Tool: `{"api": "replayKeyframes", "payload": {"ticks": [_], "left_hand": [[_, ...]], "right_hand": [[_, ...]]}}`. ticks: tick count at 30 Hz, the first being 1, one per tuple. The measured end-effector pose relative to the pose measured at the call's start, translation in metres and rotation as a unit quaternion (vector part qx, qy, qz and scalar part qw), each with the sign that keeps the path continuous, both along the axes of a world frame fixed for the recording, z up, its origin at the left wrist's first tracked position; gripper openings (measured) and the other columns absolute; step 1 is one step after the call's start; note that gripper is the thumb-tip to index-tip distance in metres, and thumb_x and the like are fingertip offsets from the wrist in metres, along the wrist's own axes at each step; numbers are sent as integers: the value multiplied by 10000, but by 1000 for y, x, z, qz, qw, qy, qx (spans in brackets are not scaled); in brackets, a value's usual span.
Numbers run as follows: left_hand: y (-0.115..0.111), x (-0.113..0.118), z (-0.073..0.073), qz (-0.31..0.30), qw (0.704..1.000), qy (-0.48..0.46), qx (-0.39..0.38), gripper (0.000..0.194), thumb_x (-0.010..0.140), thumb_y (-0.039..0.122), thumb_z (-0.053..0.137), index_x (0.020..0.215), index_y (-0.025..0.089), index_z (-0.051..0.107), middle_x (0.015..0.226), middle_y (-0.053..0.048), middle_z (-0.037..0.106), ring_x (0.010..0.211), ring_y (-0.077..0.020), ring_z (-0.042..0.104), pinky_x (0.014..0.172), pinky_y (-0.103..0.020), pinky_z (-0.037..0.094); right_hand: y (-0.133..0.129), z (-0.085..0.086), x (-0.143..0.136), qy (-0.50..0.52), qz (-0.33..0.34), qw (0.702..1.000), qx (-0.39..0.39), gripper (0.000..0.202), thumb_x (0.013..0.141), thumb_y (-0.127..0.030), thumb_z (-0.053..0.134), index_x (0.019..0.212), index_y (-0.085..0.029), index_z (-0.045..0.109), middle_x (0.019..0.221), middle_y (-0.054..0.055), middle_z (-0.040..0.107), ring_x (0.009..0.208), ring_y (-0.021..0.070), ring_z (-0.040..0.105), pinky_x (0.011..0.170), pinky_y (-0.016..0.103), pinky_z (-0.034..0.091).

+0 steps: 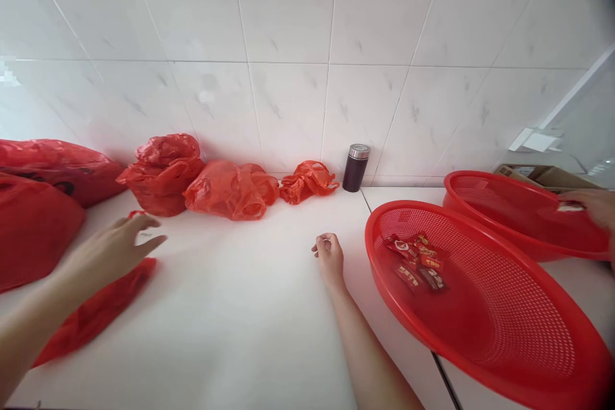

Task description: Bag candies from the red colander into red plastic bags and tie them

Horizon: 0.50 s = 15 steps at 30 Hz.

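My left hand (120, 243) is over a red plastic bag (106, 307) lying flat at the left of the white table (230, 307). Its thumb and fingers are apart, with nothing between them. Near the middle of the table is my right hand (329, 251), its fingers curled together; whatever they hold, if anything, is too small to make out. Just right of it stands a large red mesh basket (480, 307). Several small wrapped packets (420, 262), red and dark brown, lie at the basket's left end.
Several filled red bags (230, 189) line the tiled wall and the left side. A dark flask (356, 168) stands by the wall. Another person's hand (593, 205) is over a second red basket (519, 211), with a cardboard box (548, 176) behind.
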State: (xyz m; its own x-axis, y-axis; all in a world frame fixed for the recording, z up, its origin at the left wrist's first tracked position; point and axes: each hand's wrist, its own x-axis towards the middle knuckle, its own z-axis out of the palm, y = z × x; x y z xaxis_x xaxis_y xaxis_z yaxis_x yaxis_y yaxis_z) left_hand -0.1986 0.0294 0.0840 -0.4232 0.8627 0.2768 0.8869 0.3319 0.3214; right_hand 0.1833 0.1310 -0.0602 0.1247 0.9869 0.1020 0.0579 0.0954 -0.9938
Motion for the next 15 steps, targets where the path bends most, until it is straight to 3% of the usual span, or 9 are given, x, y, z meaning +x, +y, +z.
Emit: {"api": "replayKeyframes", "payload": {"ticks": [2,5,9,12,15], "left_hand": [[31,43,-10,-106,992,41,-46,339,800,467,584,1039,228,620,1069,-19,667,947,-220,602,902,-389,446],[91,127,-34,-223,971,41,-71,318,876,409,540,1146,257,608,1199,-43,644,1042,-218,614,894,-323,465],[170,219,-64,-279,957,61,-48,463,879,298,591,1335,265,521,1480,-101,429,1302,-291,453,1007,-414,422],[215,250,-73,-271,959,73,-33,518,894,289,602,1392,236,466,1533,-119,342,1348,-319,389,1064,-526,368],[238,252,-77,-257,962,69,-62,438,910,338,596,1314,185,527,1379,-120,508,1192,-280,541,974,-525,463]], "right_hand": [[0,-1,-1,-20,-3,1000,-1,186,864,-427,474,859,-244,507,694,-16,642,648,171,588,629,282,436],[-1,-1,-3,-47,-7,999,1,178,868,-426,474,860,-253,514,673,-30,636,635,173,585,618,277,420],[-5,2,-4,-87,-3,996,-2,174,880,-430,460,857,-267,515,672,-38,636,619,178,585,570,268,392],[-6,5,-4,-107,10,994,-24,169,897,-424,429,862,-276,501,692,-42,641,620,179,588,539,264,370],[-6,8,-4,-110,12,993,-39,159,902,-413,419,858,-279,492,687,-43,635,652,186,602,557,268,380]]}}
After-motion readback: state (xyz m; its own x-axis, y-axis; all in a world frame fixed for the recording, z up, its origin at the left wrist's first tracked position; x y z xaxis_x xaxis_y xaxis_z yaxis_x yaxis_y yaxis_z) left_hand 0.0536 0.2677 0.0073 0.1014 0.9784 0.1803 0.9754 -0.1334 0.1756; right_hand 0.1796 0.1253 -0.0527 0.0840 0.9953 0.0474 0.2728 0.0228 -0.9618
